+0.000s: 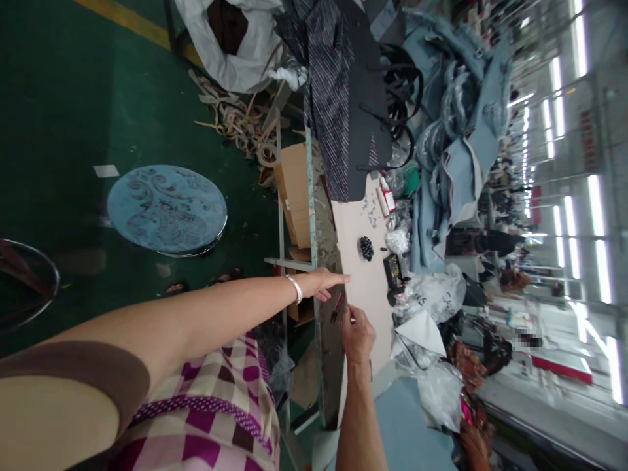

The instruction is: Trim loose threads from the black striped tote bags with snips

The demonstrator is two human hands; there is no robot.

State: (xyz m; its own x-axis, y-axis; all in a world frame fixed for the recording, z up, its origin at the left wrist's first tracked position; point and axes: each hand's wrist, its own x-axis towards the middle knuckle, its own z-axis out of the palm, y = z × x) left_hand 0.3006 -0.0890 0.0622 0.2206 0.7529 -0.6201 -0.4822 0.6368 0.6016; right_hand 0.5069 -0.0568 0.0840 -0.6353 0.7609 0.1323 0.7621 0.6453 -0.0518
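The view is turned sideways, with the ceiling at the right. My left hand (321,284), with a silver bracelet at the wrist, reaches over the table edge. Its fingers are stretched out, and one fingertip touches or hovers over the pale sheet (363,284). Close by, my right hand (358,335) is closed in a pinch; a tiny pale bit shows at the fingertips, too small to name. A red-and-dark slim tool (338,306), perhaps thread snips, lies between the hands. Farther along the sheet sit a pile of small black pieces (366,248) and scattered small shiny pieces (370,210).
A black box (392,270), a red-and-white bottle (386,196) and plastic bags (432,291) line the table's far side. Striped dark fabric (328,98) and light-blue pieces (456,163) lie to my left. A round blue stool (167,208) stands on the green floor.
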